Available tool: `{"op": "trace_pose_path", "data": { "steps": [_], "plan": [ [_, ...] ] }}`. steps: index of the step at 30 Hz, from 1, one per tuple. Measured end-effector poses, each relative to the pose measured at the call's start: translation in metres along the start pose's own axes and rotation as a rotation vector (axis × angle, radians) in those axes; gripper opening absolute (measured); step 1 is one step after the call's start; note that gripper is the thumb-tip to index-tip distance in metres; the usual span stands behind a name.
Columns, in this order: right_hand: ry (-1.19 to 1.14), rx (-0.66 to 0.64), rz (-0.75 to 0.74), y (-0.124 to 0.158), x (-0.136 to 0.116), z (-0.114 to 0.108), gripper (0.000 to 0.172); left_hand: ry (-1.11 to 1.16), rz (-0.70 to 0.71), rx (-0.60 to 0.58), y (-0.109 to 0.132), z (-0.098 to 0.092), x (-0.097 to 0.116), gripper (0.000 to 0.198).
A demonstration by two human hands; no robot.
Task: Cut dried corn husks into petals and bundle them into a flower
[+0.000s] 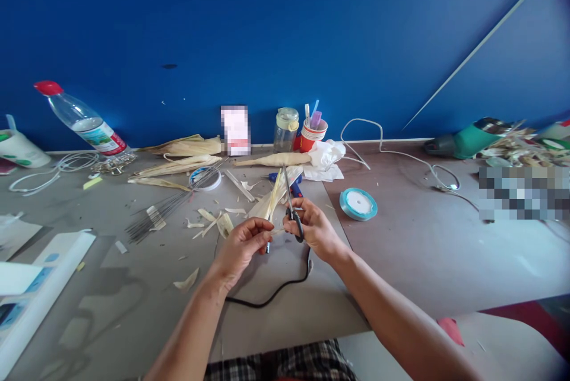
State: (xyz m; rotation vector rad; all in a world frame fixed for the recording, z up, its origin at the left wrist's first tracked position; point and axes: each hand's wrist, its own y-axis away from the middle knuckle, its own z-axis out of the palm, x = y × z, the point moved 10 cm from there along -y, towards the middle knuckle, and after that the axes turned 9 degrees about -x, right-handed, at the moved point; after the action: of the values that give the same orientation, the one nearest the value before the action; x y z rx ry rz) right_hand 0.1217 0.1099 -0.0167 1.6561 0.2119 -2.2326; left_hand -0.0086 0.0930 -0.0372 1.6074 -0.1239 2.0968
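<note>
My right hand point(318, 231) is closed round a pair of scissors point(294, 222) with dark handles, their blades pointing up and away from me. Close by on the left, my left hand point(244, 244) pinches a thin pale strip, likely corn husk point(276, 231), which reaches over to the right fingertips. Whether the right fingers also grip the strip, I cannot tell. Just beyond both hands lie pale corn husks point(276, 191), partly covering a blue glue gun point(294, 186). A black cord point(267, 304) curves on the table under my wrists.
Husk scraps point(225, 225) and a bundle of thin wires point(155, 218) lie left. A turquoise ribbon roll point(358, 204) is at right. Along the blue wall stand a plastic bottle point(91, 126), a jar point(285, 130) and a red paper cup point(313, 135). A white cable point(401, 152) trails right.
</note>
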Motion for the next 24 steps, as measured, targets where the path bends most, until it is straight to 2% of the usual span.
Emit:
{"op": "trace_pose_path", "data": {
  "steps": [7, 10, 14, 17, 20, 24],
  "plan": [
    [-0.132, 0.004, -0.026, -0.002, 0.002, -0.003, 0.044, 0.029, 0.006, -0.021, 0.0, 0.005, 0.0, 0.034],
    [-0.131, -0.002, -0.019, -0.003, 0.003, -0.003, 0.044, 0.021, 0.028, 0.012, -0.001, 0.003, 0.002, 0.032],
    [-0.108, -0.04, 0.039, -0.002, 0.007, 0.002, 0.048, -0.172, 0.213, 0.183, 0.006, -0.011, 0.028, 0.02],
    [-0.083, -0.071, 0.068, -0.001, 0.008, 0.005, 0.05, -0.285, 0.307, 0.224, 0.013, -0.01, 0.043, 0.012],
    [-0.037, -0.048, 0.035, -0.002, 0.004, 0.003, 0.048, -0.236, 0.25, 0.204, 0.014, -0.008, 0.036, 0.01],
    [0.098, 0.113, -0.119, 0.002, -0.011, -0.012, 0.042, -0.161, 0.173, 0.112, 0.011, 0.0, 0.024, 0.012]
  ]
}}
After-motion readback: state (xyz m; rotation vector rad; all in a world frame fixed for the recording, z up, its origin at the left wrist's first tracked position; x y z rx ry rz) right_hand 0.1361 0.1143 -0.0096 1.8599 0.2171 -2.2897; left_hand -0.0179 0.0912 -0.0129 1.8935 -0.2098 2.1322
